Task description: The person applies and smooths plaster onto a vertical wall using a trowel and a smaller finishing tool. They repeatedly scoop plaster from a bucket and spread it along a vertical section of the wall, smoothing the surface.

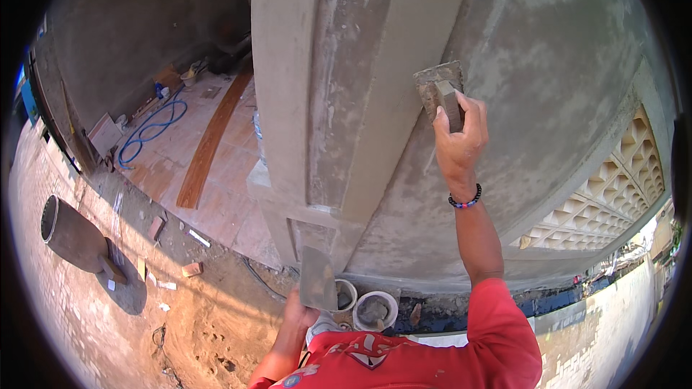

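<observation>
My right hand (463, 140) is raised and wrapped round the block handle of a plastering float (437, 76). The float's mortar-smeared plate lies at the wall (544, 94), beside the edge of a raised grey pilaster (375, 94); whether it presses flat, I cannot tell. Low down, my left hand (295, 315) grips a flat, grey, rectangular trowel (317, 281) held in front of the pilaster's base. Its handle is hidden by the fingers. Below the wall stand a bucket (393, 307) with grey mortar in it and another bucket (352, 290), partly covered by the trowel.
Left of the pilaster, a brown plank (216, 140) and a coiled blue hose (148, 132) lie on a tiled floor. A dark cylinder (76, 238) stands farther left. Sand (209, 328) and brick pieces (192, 269) cover the ground. Patterned vent blocks (605, 191) sit at right.
</observation>
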Demonstrator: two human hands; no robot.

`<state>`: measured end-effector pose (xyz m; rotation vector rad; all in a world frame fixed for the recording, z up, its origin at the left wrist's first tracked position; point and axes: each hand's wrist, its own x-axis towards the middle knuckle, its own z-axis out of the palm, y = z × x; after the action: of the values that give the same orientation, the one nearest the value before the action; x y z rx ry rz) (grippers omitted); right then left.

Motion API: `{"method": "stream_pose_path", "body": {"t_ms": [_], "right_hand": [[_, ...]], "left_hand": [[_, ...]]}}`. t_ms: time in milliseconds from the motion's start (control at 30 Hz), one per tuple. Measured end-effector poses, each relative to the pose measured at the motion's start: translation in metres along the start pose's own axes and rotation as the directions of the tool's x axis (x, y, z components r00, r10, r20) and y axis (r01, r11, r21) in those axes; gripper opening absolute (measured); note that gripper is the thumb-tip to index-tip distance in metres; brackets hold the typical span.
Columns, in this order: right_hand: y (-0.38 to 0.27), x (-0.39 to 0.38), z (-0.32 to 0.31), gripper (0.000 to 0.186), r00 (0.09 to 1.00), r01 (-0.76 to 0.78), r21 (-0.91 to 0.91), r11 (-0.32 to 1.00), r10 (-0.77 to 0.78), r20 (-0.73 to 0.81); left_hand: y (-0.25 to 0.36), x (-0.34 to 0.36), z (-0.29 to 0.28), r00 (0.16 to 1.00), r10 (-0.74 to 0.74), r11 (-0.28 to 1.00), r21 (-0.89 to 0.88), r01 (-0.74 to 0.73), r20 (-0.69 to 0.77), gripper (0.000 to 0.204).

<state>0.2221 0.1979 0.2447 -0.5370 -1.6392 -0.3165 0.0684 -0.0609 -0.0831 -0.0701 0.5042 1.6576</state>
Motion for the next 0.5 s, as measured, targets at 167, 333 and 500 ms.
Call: {"method": "stream_pose_path", "body": {"t_ms": [167, 333, 500], "right_hand": [[-0.008, -0.007, 0.025, 0.037, 0.991, 0.064, -0.086, 0.994, -0.053, 0.12], [-0.017, -0.05, 0.011, 0.042, 0.9, 0.104, 0.133, 0.986, -0.15, 0.41], [0.003, 0.0, -0.015, 0.045, 0.96, -0.279, 0.459, 0.844, 0.246, 0.131]], "left_hand": [[0.003, -0.005, -0.002, 0.999, 0.03, 1.0, 0.006, -0.03, -0.045, 0.024], [0.007, -0.001, -0.014, 0.998, 0.041, 0.999, -0.001, -0.041, -0.038, 0.026], [0.015, 0.001, -0.004, 0.999, 0.036, 0.999, -0.022, -0.036, -0.012, 0.026]]}}
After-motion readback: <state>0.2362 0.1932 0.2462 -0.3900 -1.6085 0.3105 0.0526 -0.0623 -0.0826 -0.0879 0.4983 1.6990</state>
